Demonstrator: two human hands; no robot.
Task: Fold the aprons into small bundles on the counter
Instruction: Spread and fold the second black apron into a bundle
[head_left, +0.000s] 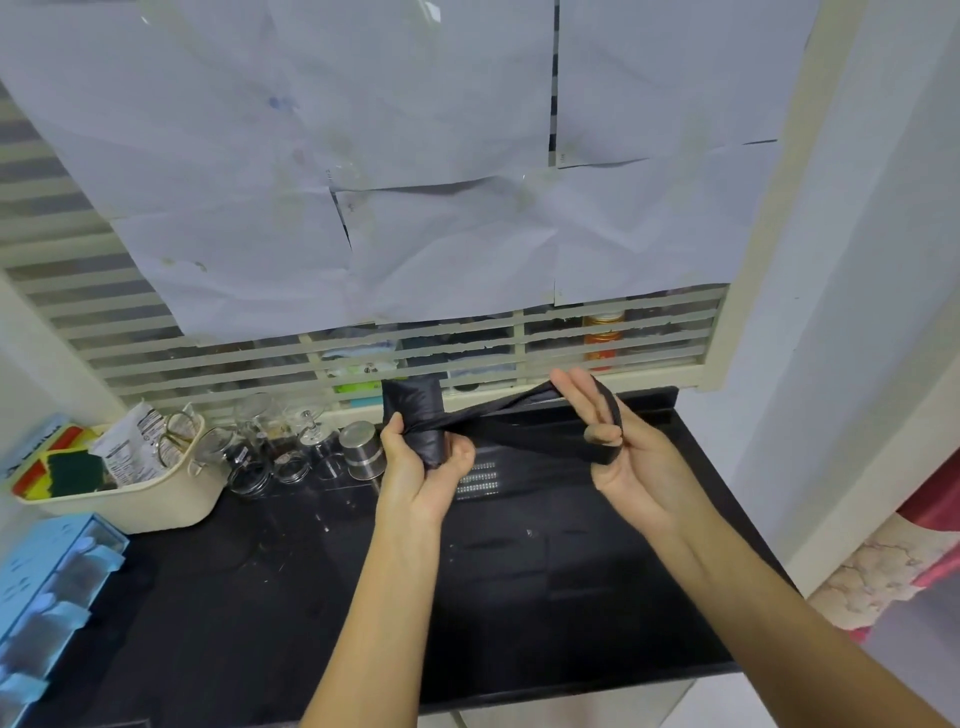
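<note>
Gripping rolled black apron (413, 402), left hand (421, 475) clamped round it; right hand (623, 457) pinches strap (519, 415) taut; wrapping, tying, setting on desk (260, 597) likely remain.

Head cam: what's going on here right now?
A person is bundling an apron over the black counter. The left hand grips the rolled black apron upright. The right hand pulls its strap out taut to the side, looped over the fingers and pinned by the thumb. The strap is not yet wound round the roll. A cream basket and glass jars stand at the left.
</note>
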